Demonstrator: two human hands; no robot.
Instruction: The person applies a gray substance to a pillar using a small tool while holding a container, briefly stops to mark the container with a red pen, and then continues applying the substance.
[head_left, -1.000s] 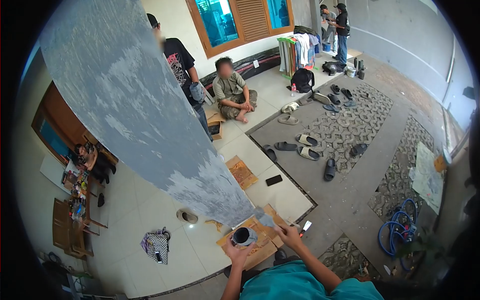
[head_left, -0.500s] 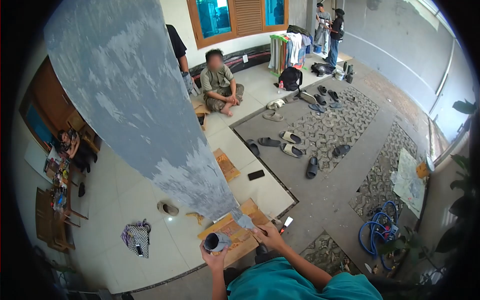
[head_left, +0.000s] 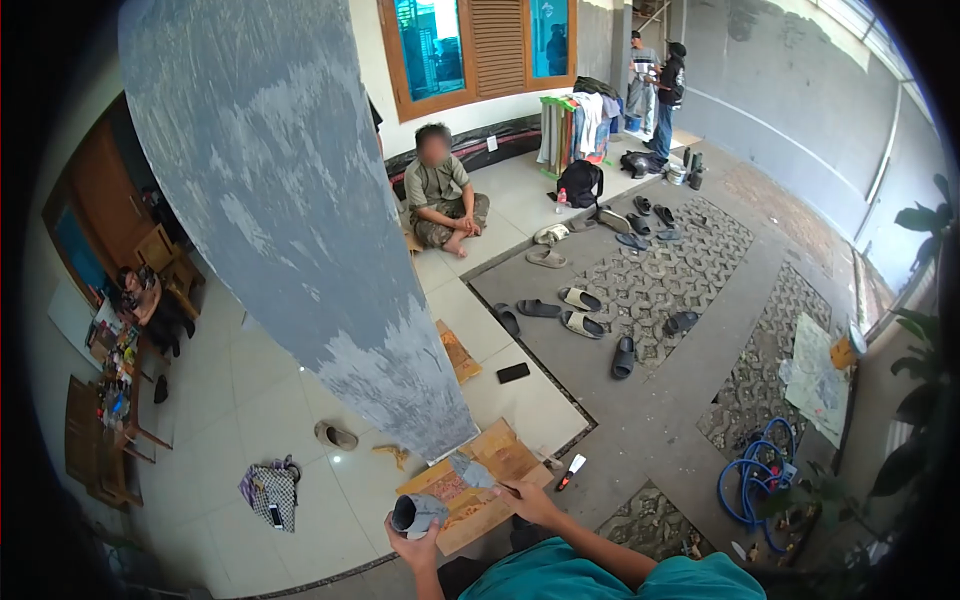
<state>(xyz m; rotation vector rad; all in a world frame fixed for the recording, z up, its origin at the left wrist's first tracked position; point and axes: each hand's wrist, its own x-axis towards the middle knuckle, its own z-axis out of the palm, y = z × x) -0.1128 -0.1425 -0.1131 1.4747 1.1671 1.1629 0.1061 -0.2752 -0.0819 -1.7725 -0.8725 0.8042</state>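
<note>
A tall pillar (head_left: 300, 200) with patchy grey coating stands before me, its base at the tile edge. My left hand (head_left: 412, 545) holds a grey-smeared cup (head_left: 420, 513) with a dark opening. My right hand (head_left: 528, 501) is closed round the handle of a putty knife (head_left: 472, 472), its blade grey and close to the foot of the pillar. Beneath both lies a flat piece of stained cardboard (head_left: 510, 452) with orange-brown patches.
A person (head_left: 442, 195) sits cross-legged behind the pillar; another (head_left: 150, 305) sits at left. Two people stand at the back. A phone (head_left: 513, 373), a scraper (head_left: 571, 471), sandals (head_left: 623, 357), a patterned cloth (head_left: 270, 495) and a blue hose (head_left: 745, 480) lie around.
The cup and my left hand have moved slightly left and down. The putty knife has shifted a little left and down. The view has shifted, and the person behind the pillar is now mostly hidden.
</note>
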